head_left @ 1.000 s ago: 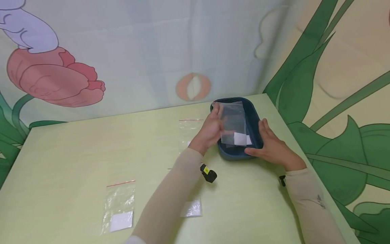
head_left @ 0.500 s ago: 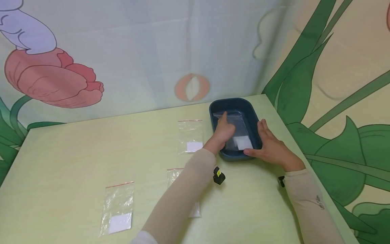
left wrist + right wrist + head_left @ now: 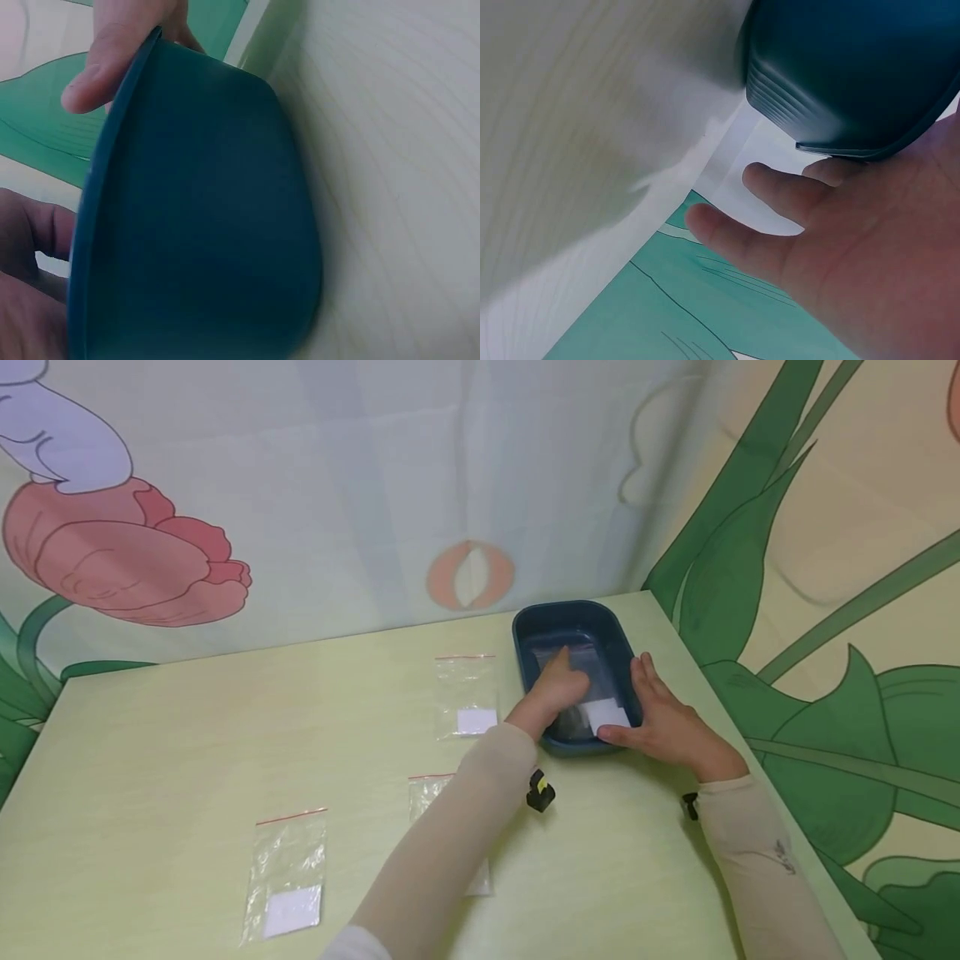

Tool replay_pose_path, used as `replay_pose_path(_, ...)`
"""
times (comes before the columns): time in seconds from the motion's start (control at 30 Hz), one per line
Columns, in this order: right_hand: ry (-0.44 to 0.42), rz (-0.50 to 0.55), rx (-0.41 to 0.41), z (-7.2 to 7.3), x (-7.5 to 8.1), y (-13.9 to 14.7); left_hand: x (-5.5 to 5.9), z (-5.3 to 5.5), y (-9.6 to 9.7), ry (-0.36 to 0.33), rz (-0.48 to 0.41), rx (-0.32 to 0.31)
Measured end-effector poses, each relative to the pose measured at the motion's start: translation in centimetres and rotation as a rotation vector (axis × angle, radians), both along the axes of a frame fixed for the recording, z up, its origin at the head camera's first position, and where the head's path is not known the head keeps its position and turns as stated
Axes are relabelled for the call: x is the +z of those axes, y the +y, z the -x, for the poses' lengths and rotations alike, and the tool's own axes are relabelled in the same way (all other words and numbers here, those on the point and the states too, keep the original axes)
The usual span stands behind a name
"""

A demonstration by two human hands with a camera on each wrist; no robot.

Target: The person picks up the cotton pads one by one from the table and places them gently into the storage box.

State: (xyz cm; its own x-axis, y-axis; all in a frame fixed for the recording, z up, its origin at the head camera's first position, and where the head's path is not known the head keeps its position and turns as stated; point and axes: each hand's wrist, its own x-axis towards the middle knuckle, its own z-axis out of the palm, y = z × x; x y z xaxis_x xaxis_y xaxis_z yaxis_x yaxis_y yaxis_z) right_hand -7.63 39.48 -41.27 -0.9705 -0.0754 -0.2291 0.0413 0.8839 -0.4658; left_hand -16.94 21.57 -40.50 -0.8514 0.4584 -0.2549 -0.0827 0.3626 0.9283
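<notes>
Your left hand (image 3: 555, 687) and the bag (image 3: 602, 714) shift rightward inside the tray (image 3: 577, 604), right of centre; its grip I cannot tell. Your right hand (image 3: 671, 727) touches the tray, fingers straight. Three loose bags (image 3: 288, 868) remain outside, centre to lower left.

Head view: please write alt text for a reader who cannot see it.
A left hand is inside a blue tub that holds at least one clear bag; the right hand rests on the tub's rim. Three more bags lie on the table, one partly hidden by the left sleeve.
</notes>
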Motion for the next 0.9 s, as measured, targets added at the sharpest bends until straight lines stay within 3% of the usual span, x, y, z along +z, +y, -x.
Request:
replay_pose_path(0.23,0.0,0.0,0.004,0.0,0.0,0.1,-0.2,0.8,0.0,0.037,-0.138,0.079)
replay_pose_path(0.57,0.002,0.028,0.002,-0.4,0.1,0.4,-0.6,0.9,1.0,-0.042,-0.184,0.162)
replay_pose_path(0.73,0.002,0.027,-0.001,-0.6,0.1,0.4,-0.9,0.8,1.3,-0.024,-0.14,0.187)
replay_pose_path(0.9,0.008,0.037,-0.001,-0.5,0.1,0.4,-0.1,0.4,1.2,0.02,-0.039,0.245)
